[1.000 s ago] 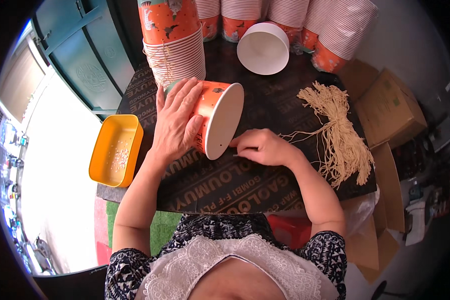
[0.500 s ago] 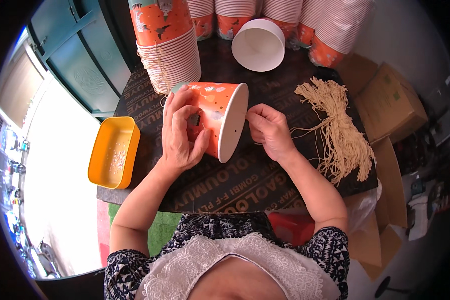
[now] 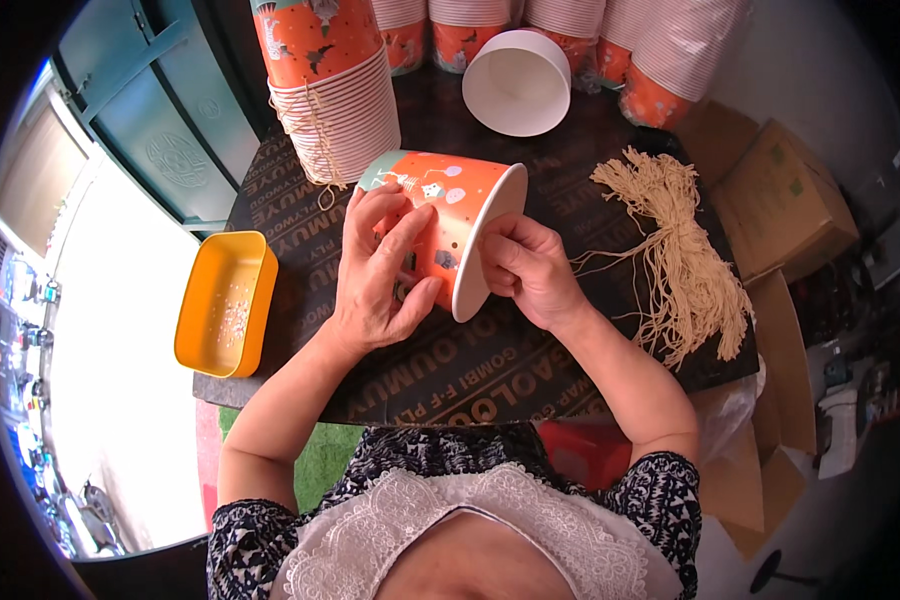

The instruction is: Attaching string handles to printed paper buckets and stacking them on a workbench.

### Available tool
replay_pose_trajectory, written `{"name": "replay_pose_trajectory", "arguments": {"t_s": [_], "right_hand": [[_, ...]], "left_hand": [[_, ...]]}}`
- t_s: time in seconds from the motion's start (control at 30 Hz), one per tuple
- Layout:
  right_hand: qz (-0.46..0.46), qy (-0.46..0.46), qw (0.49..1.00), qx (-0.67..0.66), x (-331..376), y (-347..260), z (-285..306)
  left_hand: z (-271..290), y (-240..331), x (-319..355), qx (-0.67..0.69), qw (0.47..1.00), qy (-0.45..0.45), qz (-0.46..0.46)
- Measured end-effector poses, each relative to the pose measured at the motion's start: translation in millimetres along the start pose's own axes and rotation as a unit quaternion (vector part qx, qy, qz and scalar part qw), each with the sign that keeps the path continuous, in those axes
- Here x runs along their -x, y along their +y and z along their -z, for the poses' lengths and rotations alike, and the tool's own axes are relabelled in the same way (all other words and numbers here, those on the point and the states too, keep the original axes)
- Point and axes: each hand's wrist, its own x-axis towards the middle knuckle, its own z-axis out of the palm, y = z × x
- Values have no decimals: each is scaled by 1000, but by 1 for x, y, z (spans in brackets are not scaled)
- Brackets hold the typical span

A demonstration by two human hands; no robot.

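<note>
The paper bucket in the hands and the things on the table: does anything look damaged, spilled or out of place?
Nothing stands out. The orange paper bucket lies on its side between the left hand and right hand, undented. The string bundle is loose but on the table; the yellow tray overhangs the table edge slightly.

Two brown cardboard boxes (image 3: 785, 200) are sitting at the right of the dark table, beside the string bundle. More flattened brown cardboard (image 3: 760, 450) is lying below them, near the table's right corner.
</note>
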Motion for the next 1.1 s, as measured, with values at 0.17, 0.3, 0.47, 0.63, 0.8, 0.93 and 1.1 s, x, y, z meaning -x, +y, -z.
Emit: {"name": "replay_pose_trajectory", "arguments": {"t_s": [0.17,0.3,0.47,0.63,0.8,0.93,1.1], "right_hand": [[1,-16,1000,19,0,1,1],[12,-18,999,32,2,1,-2],[1,-30,999,35,4,3,-10],[12,-32,999,37,3,6,-6],[6,-31,998,47,2,7,-9],[12,-38,997,61,2,9,-7],[-15,-26,995,95,3,1,-3]], "left_hand": [[-4,-3,1,-1,1000,1,-2],[-4,-4,1,28,1000,6,1],[-11,-4,6,75,996,17,33],[-10,-2,6,56,998,-5,30],[-8,0,10,96,995,-8,39],[-4,4,3,57,997,-45,11],[8,9,-11,6,995,-94,-33]]}}
